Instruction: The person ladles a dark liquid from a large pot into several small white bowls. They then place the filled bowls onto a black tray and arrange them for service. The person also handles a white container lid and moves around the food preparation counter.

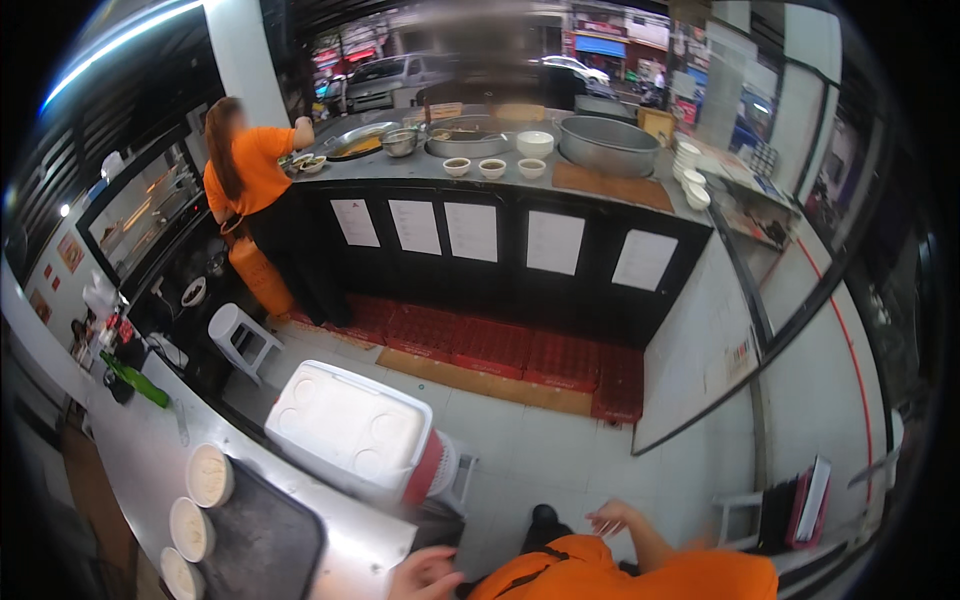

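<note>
My left hand [425,574] is at the bottom, beside the corner of the steel table [372,540]. Its fingers are loosely bent and apart, with nothing seen in them. To its left, a dark tray [262,530] lies on the table. Along the tray's left side stand three pale bowls with whitish contents: the far bowl [209,476], the middle bowl [192,529] and the near bowl [181,575]. My right hand [610,517] hangs over the tiled floor, away from any object. Its fingers are slightly spread and hold nothing visible.
A white-lidded cooler [350,420] stands ahead, near a plastic stool [243,340]. Beyond are red crates [480,343] and a counter [390,180] with large pans [607,145] and bowls. A person in orange [262,165] works there. A chair [740,515] is at right.
</note>
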`<move>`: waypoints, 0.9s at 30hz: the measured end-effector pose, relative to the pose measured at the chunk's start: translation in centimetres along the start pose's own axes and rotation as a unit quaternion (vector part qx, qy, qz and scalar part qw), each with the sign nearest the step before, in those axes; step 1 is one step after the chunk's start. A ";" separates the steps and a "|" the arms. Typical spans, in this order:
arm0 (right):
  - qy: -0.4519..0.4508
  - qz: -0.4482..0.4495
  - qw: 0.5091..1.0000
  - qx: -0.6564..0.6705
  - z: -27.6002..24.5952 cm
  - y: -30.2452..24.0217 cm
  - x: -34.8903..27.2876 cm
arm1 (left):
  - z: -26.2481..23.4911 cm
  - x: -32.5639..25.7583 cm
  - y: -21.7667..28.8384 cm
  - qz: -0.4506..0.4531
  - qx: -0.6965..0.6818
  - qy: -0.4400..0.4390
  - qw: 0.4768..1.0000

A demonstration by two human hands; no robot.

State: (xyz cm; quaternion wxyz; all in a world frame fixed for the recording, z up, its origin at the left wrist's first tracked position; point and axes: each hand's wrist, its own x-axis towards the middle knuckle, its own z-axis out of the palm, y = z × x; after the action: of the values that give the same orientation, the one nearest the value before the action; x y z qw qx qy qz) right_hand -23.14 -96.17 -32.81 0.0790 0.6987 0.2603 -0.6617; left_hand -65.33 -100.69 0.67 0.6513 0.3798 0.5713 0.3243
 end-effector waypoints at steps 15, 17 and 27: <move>0.115 -0.230 0.932 -0.256 -20.0 -15.3 9.8 | 11.3 38.6 -16.6 -0.132 0.453 -0.057 0.880; 0.134 -0.309 0.905 -0.261 -21.4 -21.0 11.5 | 10.6 42.7 -16.7 -0.172 0.378 -0.054 0.908; 0.220 -0.411 0.861 -0.202 -40.9 -43.9 8.7 | 14.1 68.8 2.5 0.097 0.447 -0.039 0.888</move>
State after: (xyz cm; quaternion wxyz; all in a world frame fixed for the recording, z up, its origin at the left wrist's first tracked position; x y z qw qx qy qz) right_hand -7.68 -37.86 -26.39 -0.1203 0.6241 0.6625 -0.3963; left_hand -41.92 -42.25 -30.63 0.4000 0.6967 0.5900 0.0810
